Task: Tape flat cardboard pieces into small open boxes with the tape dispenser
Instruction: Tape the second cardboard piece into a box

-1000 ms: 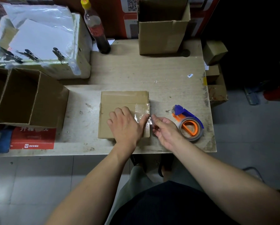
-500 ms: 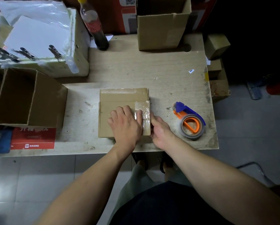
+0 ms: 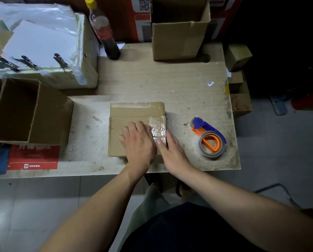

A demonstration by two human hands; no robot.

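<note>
Cardboard piece [image 3: 134,115] lies flat mid-worktop [image 3: 170,84]. Your hands, left hand [image 3: 138,142] and right hand [image 3: 174,153], press open-fingered on fresh tape [image 3: 158,128] at its right edge. Tape dispenser [image 3: 209,140] rests right of it; the box looks unfinished.

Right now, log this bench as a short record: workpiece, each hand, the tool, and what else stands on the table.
workpiece: flat cardboard piece lying on the table, clear tape along its right edge
left hand: left hand flat on the cardboard, fingers straight
right hand: right hand at the taped edge, thumb pressing the tape
tool: tape dispenser lying unheld on the table, right of the cardboard
others: dark bottle and open carton at the far edge
</note>
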